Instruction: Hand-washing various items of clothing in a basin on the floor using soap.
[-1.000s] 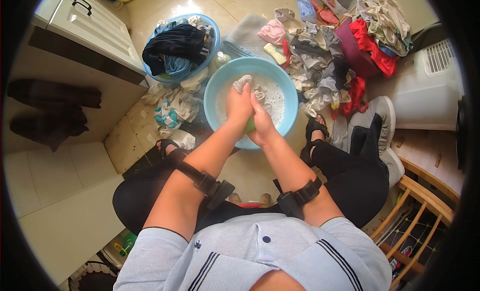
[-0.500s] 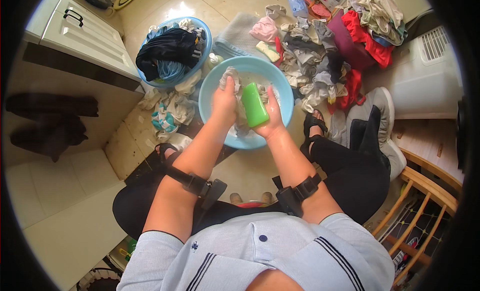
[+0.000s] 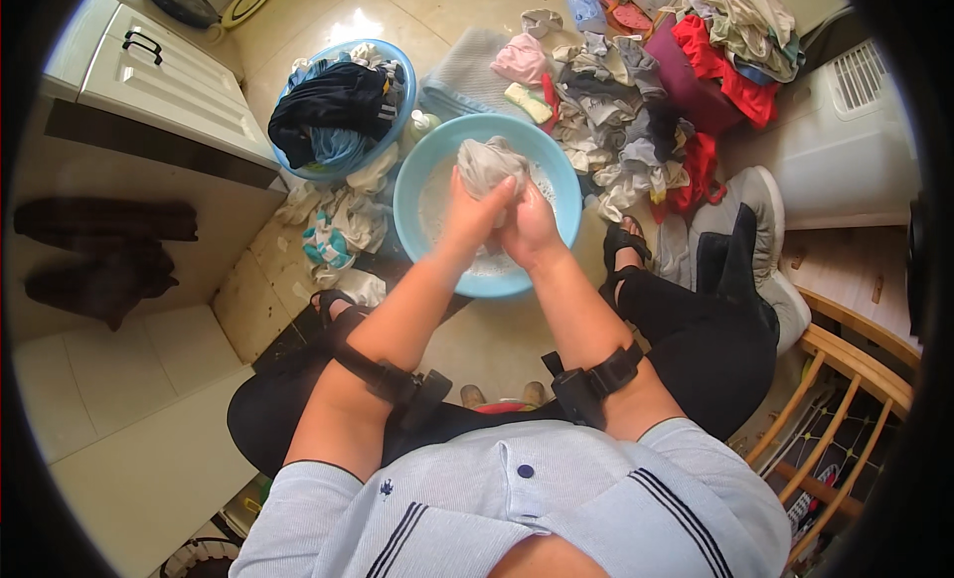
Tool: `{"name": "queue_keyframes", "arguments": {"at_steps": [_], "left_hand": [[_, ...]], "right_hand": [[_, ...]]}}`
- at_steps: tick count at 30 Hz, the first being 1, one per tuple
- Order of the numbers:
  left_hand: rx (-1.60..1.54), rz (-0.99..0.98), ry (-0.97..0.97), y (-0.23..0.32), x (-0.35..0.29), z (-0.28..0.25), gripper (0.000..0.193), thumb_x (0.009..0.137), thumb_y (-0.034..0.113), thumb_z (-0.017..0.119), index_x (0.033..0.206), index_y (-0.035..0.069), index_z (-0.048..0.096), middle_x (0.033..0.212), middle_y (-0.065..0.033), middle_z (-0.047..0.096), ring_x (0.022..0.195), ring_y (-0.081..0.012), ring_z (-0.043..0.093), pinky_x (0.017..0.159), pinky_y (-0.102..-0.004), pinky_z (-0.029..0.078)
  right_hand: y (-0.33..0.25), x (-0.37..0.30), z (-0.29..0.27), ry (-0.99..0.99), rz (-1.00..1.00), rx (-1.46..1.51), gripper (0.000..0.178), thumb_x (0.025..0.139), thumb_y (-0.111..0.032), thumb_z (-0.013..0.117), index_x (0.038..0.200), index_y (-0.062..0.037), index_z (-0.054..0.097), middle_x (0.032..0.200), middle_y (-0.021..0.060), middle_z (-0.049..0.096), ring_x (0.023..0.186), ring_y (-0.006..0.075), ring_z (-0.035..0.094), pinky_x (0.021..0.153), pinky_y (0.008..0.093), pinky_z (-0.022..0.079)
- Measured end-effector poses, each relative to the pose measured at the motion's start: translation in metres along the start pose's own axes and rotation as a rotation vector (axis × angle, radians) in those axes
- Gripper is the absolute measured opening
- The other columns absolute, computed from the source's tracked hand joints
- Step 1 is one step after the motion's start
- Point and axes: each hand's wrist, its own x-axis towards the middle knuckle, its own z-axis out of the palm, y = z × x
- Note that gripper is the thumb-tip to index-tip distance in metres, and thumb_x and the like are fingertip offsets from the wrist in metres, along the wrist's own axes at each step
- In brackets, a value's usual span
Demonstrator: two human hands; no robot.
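Observation:
Over the light-blue basin [image 3: 411,176], a bunched greyish-white cloth [image 3: 491,163] is squeezed between my two hands. My left hand [image 3: 473,216] closes round its left and near side, with the thumb laid across it. My right hand [image 3: 531,226] presses in from the right, its fingers partly hidden by the cloth and the left thumb. Whitish, sudsy water [image 3: 545,188] shows in the basin below. The green soap bar is out of sight; whether it lies inside the cloth or in the water I cannot tell.
A second blue basin [image 3: 406,65] heaped with dark clothes stands at the far left. Clothes piles lie left [image 3: 350,220] and right [image 3: 616,106] of my basin. A green-and-white scrub brush [image 3: 528,102] and grey mat [image 3: 467,66] lie beyond. Wooden rails [image 3: 845,444] stand near right.
The green soap bar, held in my right hand before, has gone from view. My hands have come together round the cloth, which is now bunched up between them.

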Motion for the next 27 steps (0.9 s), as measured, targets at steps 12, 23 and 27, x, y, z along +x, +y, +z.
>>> {"name": "queue_keyframes", "arguments": {"at_steps": [12,23,27], "left_hand": [[-0.775,-0.561,-0.333,0.047,0.007,-0.046,0.04,0.077,0.02,0.049,0.113,0.001,0.05,0.112,-0.0159,0.055,0.1,-0.0294,0.055,0.089,-0.0417,0.042],[-0.964,-0.555,-0.469,0.05,-0.008,-0.034,0.054,0.076,0.035,0.051,0.12,0.004,0.044,0.114,-0.014,0.053,0.101,-0.0275,0.054,0.088,-0.0402,0.043],[-1.039,-0.518,-0.49,0.058,-0.005,-0.034,0.055,0.076,0.035,0.05,0.121,0.003,0.044,0.116,-0.0149,0.052,0.103,-0.0279,0.053,0.089,-0.0397,0.042]], "right_hand": [[-0.035,0.014,-0.025,0.179,-0.442,-1.598,0.025,0.084,-0.015,0.052,0.106,-0.0039,0.056,0.107,0.0086,0.057,0.095,0.0209,0.055,0.081,0.0305,0.04],[-0.042,0.033,-0.024,0.044,-0.166,-1.125,0.063,0.082,-0.046,0.055,0.121,0.0017,0.043,0.118,0.0197,0.05,0.109,0.0289,0.049,0.093,0.0345,0.036],[-0.044,0.013,-0.026,0.036,0.175,-0.729,0.083,0.081,-0.065,0.039,0.133,0.0001,0.031,0.135,0.0125,0.035,0.125,0.0205,0.033,0.104,0.0307,0.022]]}}
